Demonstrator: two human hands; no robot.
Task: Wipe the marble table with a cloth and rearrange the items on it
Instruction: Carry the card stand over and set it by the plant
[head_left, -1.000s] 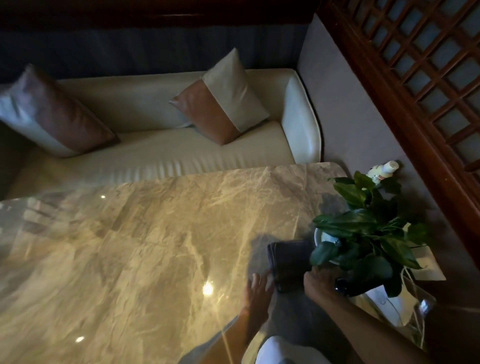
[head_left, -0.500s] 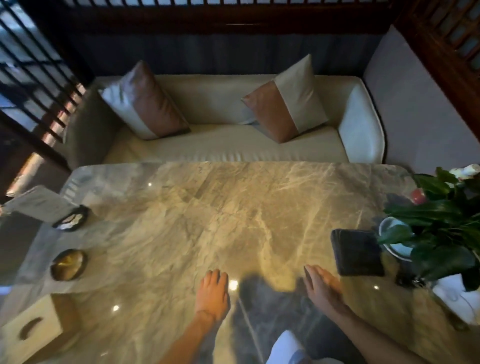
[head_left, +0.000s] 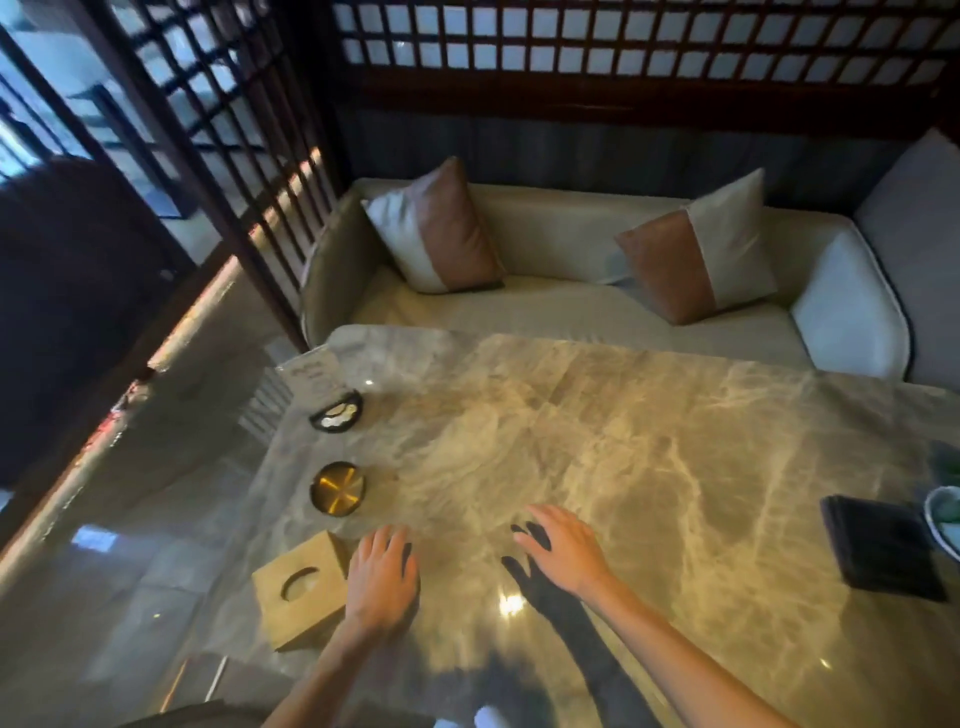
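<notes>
The marble table (head_left: 623, 441) fills the lower part of the view. A dark folded cloth (head_left: 883, 545) lies flat near its right edge. Along the left edge stand a wooden tissue box (head_left: 298, 590), a round brass dish (head_left: 337, 488) and a black holder (head_left: 336, 411) with a card standing in it. My left hand (head_left: 382, 574) hovers with fingers spread just right of the tissue box. Over the bare marble at the middle front my right hand (head_left: 563, 551) is open and empty, well left of the cloth.
A cream sofa (head_left: 571, 312) with two brown-and-cream cushions runs along the table's far side. Dark wooden lattice screens stand behind and to the left. A white pot's rim (head_left: 943, 514) with green leaves shows at the right edge.
My view has swung left, away from the plant and cloth. Both hands have shifted left across the table; the left one is now beside the tissue box. Nothing was picked up.
</notes>
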